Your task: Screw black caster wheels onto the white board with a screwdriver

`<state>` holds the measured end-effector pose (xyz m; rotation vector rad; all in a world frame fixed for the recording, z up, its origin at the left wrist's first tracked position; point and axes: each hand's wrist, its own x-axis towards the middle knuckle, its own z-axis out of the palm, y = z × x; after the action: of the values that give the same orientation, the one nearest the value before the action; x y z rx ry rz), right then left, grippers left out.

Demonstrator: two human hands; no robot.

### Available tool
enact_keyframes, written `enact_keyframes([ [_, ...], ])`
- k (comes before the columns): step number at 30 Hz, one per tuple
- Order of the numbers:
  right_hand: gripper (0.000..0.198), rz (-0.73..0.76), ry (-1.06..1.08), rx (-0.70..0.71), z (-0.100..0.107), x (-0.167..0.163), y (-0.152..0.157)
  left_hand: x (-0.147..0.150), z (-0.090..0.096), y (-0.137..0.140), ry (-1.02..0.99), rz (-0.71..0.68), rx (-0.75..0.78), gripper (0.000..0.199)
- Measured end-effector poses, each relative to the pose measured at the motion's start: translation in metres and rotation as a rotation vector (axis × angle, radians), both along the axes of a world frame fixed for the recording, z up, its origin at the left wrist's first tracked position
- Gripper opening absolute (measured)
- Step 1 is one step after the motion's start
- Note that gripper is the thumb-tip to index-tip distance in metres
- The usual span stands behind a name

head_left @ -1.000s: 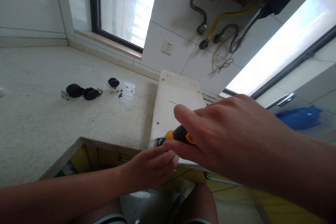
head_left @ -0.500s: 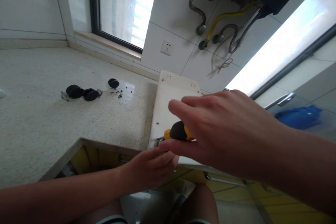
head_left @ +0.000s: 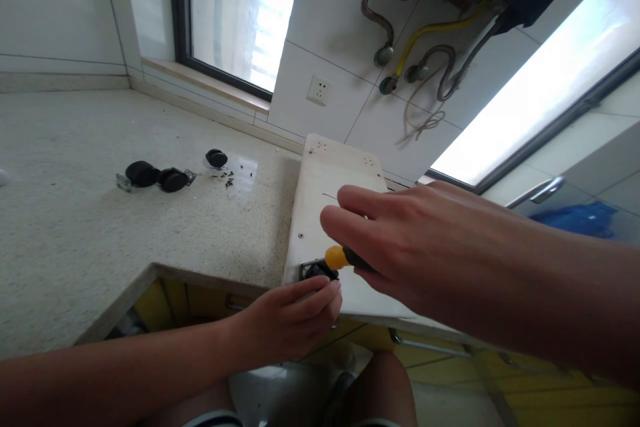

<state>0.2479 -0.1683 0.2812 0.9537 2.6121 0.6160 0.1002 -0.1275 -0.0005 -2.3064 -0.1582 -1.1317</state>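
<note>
My right hand (head_left: 385, 233) is closed around a yellow and black screwdriver (head_left: 338, 257), whose shaft points left toward a metal plate at the near left corner of a white panel (head_left: 307, 203). That plate belongs to a black caster wheel (head_left: 320, 271), partly hidden behind my fingers. My left hand (head_left: 300, 317) has its fingers pressed together on the caster from the near side. A single screw (head_left: 301, 235) sits in the panel just beyond the plate. The screwdriver's tip cannot be made out clearly.
On the speckled counter (head_left: 90, 233) lie two black casters (head_left: 143, 174) side by side, another caster (head_left: 217, 158) and several small screws (head_left: 229, 180). A wall socket (head_left: 318, 91) and hoses (head_left: 420, 33) are behind the panel. Drawer handles (head_left: 430, 341) stick out below the counter edge.
My right hand has turned and shifted slightly right with the screwdriver, its fingers spreading a little, uncovering more of the caster. My left hand stays in place.
</note>
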Motion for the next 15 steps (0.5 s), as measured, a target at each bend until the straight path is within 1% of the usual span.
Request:
enact_keyframes([
  [2,0.035,0.003,-0.031,0.073,-0.003,-0.003,-0.001,0.0,0.001,0.0,-0.012,-0.018,-0.022,0.026],
  [5,0.038,-0.014,-0.003,0.162,-0.01,-0.007,0.0,0.0,0.001,0.0,-0.018,-0.041,-0.045,0.026],
  [7,0.031,0.021,0.063,0.172,-0.014,-0.008,0.0,0.0,0.0,0.001,-0.012,-0.044,-0.05,0.025],
  [8,0.025,0.041,0.098,0.148,-0.015,-0.007,0.0,0.0,0.0,0.001,-0.014,-0.048,-0.051,0.025],
  [9,0.024,0.065,0.13,0.101,-0.015,-0.006,0.0,0.0,-0.001,0.001,-0.022,-0.058,-0.053,0.025],
  [11,0.032,0.087,0.182,-0.021,-0.014,-0.004,0.0,0.0,-0.001,0.001,-0.046,-0.078,-0.058,0.025],
  [13,0.032,0.071,0.237,-0.121,-0.012,-0.001,0.001,-0.001,-0.001,0.001,-0.057,-0.08,-0.063,0.024],
  [15,0.025,0.036,0.303,-0.153,-0.011,0.002,0.003,-0.002,-0.001,0.0,-0.032,-0.048,-0.059,0.023],
])
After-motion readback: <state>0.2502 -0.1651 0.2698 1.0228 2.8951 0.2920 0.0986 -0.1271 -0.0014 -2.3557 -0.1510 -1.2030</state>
